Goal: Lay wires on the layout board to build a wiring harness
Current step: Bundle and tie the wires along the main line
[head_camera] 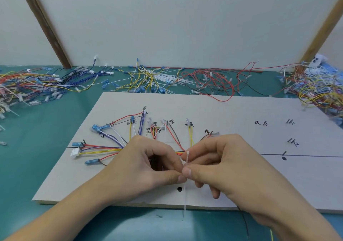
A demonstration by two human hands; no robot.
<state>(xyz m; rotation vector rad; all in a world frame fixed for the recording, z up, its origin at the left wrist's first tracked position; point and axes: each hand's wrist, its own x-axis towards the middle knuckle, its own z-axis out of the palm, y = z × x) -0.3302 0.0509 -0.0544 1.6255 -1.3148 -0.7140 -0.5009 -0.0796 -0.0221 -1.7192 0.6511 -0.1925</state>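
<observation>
A white layout board (241, 114) with handwritten marks and a drawn line lies on the green table. Coloured wires (104, 148) with blue terminals and a white connector fan out over its left half and join into a bundle under my hands. My left hand (148, 162) and my right hand (219, 161) meet at the board's middle over that bundle. Both pinch a thin white cable tie (187, 159) that stands upright between their fingertips; its tail hangs down past the board's front edge. The bundle under the hands is mostly hidden.
Heaps of loose wires lie along the table's back: mixed colours at the left (27, 84), yellow and white (146, 79), red (213, 81), and a tangled pile at the right (319, 88). A black wire (245, 222) trails off the front edge. A white panel stands behind.
</observation>
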